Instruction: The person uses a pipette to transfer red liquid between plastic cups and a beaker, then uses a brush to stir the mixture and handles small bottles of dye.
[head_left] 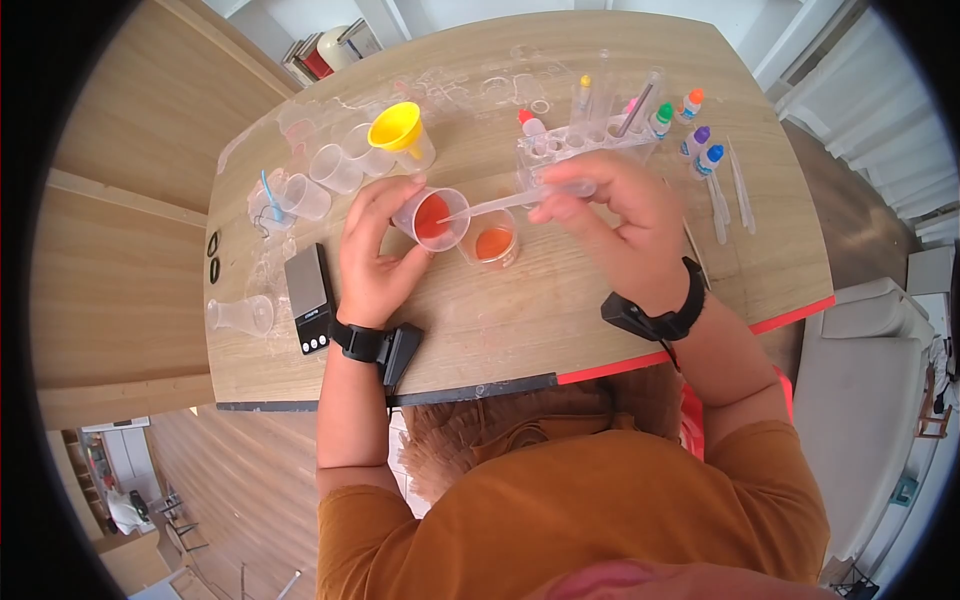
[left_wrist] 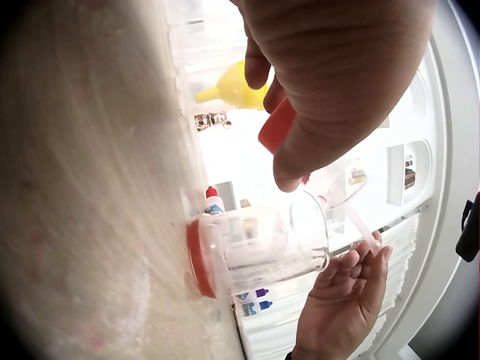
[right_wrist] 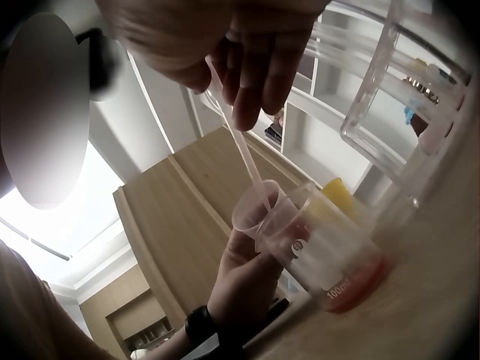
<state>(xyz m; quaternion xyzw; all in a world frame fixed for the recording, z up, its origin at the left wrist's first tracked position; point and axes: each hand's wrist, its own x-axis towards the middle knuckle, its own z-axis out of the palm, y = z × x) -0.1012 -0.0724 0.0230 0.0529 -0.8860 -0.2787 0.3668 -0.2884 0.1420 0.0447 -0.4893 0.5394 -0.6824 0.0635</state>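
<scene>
My left hand (head_left: 375,260) grips a clear plastic cup (head_left: 405,213) with red liquid (head_left: 431,216) in it, tilted toward the right. In my right hand (head_left: 630,225) a translucent dropper (head_left: 497,204) is pinched near its bulb. Its thin tip reaches in over the cup's rim, as the right wrist view also shows with the dropper (right_wrist: 244,154) slanting down into the cup (right_wrist: 255,208). Just right of the cup, a clear beaker (right_wrist: 322,247) marked 100ml stands on the table with orange-red liquid (head_left: 493,242) at its bottom.
A test tube rack (head_left: 590,138) stands behind my right hand, with colour bottles (head_left: 710,158) and spare droppers (head_left: 742,185) to its right. At left are a black scale (head_left: 309,290), a flask (head_left: 240,315), several clear cups (head_left: 335,168) and a yellow funnel (head_left: 397,126).
</scene>
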